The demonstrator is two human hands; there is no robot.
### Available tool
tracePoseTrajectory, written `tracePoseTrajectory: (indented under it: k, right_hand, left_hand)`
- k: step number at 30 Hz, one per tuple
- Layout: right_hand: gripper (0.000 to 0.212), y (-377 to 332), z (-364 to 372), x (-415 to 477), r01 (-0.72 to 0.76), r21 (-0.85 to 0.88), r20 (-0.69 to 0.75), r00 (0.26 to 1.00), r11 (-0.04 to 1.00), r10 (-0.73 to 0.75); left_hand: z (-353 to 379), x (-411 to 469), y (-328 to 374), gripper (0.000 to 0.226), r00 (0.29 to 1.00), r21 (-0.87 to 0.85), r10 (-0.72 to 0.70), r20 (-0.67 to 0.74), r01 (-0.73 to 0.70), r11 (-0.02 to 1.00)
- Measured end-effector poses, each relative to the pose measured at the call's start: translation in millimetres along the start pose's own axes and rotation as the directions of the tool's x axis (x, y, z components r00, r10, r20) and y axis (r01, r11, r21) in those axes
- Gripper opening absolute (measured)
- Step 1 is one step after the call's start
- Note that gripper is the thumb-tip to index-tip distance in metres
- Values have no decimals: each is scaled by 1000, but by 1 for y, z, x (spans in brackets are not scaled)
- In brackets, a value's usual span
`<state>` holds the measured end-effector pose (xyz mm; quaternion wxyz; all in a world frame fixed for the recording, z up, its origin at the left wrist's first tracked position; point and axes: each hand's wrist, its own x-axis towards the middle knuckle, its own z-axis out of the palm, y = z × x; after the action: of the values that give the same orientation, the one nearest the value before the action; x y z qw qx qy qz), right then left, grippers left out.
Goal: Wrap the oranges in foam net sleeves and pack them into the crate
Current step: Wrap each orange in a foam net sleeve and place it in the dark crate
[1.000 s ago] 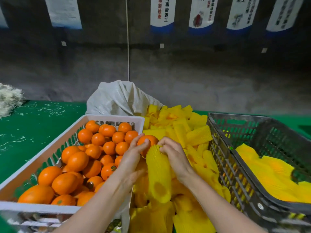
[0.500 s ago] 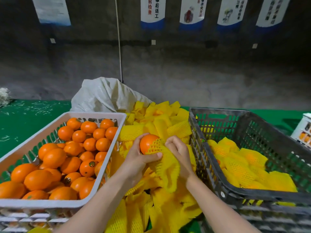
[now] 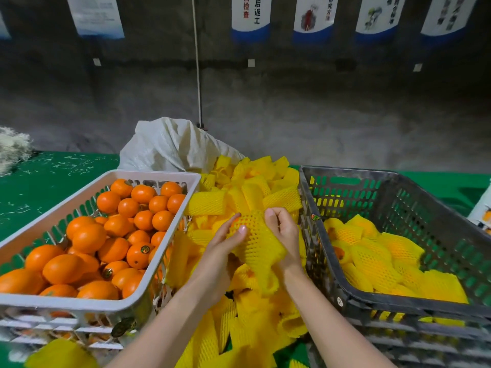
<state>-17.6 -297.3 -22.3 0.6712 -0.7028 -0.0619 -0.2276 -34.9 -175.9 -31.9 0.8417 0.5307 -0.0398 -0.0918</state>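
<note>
Left hand (image 3: pixel 225 241) and right hand (image 3: pixel 283 229) both grip sleeve (image 3: pixel 256 240) over orange (image 3: pixel 235 221), probably nearly covered; net could tear if overstretched.

Above the pile of loose sleeves (image 3: pixel 249 192), the left hand (image 3: pixel 225 243) and right hand (image 3: pixel 284 232) grip a yellow foam net sleeve (image 3: pixel 259 240) stretched over an orange (image 3: pixel 235 221). Left of the pile stands a white crate (image 3: pixel 79 305) of bare oranges (image 3: pixel 87 237). Right of it is a dark crate (image 3: pixel 398 203) holding wrapped oranges (image 3: pixel 377 258), and behind it a white sack (image 3: pixel 170 147).
</note>
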Motion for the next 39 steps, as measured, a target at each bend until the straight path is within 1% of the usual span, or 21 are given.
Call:
tracePoseTrajectory:
  k: [3,5,8,10,13,17,20,21,24,25,27,29,31,32,33,34,35,36,37,38,39]
  right_hand:
    - [23,5,15,-14,11,-86,-95,995,996,-19]
    - [28,7,19,-19,1,-116,-120,993,993,-15]
    - [40,3,14,-12,-27,-152,-104,994,988,11]
    - [42,-1,10,-4,-55,-153,-64,997,987,45]
    - [44,-7,8,3,-77,-119,-2,997,990,78]
    - [44,-14,3,9,-128,-21,99,987,992,130]
    - [41,-17,3,7,-230,-2,180,957,973,226]
    - [39,-18,6,5,-284,38,201,941,958,272]
    - [28,-12,11,2,-473,199,232,874,858,428]
    - [30,-10,11,1,-537,219,239,839,815,489]
    - [45,-4,10,-2,-648,239,283,759,723,586]
    - [50,2,13,-5,-684,228,341,723,693,601]
    - [42,6,20,-10,-670,188,310,734,718,604]
    - [42,8,24,-11,-650,184,280,753,737,595]
    - [49,10,28,-10,-636,189,258,767,748,587]
    - [52,10,31,-10,-629,208,236,776,749,585]
    - [51,10,32,-10,-636,258,209,772,728,600]
    - [44,9,32,-9,-654,332,196,753,680,628]
    - [37,9,31,-6,-670,403,189,728,624,659]
    - [33,8,30,-4,-678,470,195,704,565,683]
    - [32,6,30,-3,-679,519,209,690,519,693]
  left_hand:
    - [15,-2,-8,54,992,-165,-12,-125,-9,986]
    - [19,-3,-7,51,985,-150,-1,-173,-26,988]
    - [14,-1,-2,39,973,-80,-91,-211,75,994]
    - [10,0,1,41,973,-71,-144,-183,133,989]
    - [4,0,4,54,983,-113,-158,-95,147,983]
    - [-5,3,8,47,992,-104,-123,-22,120,987]
    - [-4,2,13,36,996,-148,-66,58,74,986]
    - [-1,1,15,37,998,-168,-55,40,61,984]
    - [5,5,15,40,984,-187,-93,-153,63,980]
    - [5,7,14,36,970,-173,-115,-212,78,982]
    - [0,10,13,24,943,-124,-113,-311,78,989]
    - [-4,14,9,24,925,-2,-35,-379,38,999]
    - [-6,16,4,38,902,224,154,-404,-66,972]
    - [-7,17,1,45,872,370,289,-395,-137,919]
    - [-8,18,0,49,832,518,415,-369,-187,835]
    - [-8,20,-2,52,795,619,503,-338,-215,755]
    - [-8,22,-2,54,767,659,555,-322,-239,713]
    - [-6,23,-1,53,755,634,567,-328,-269,725]
    - [-3,23,0,49,772,514,516,-370,-293,806]
    - [-1,24,1,45,808,320,410,-423,-290,902]
    - [2,24,2,41,849,127,281,-447,-251,960]
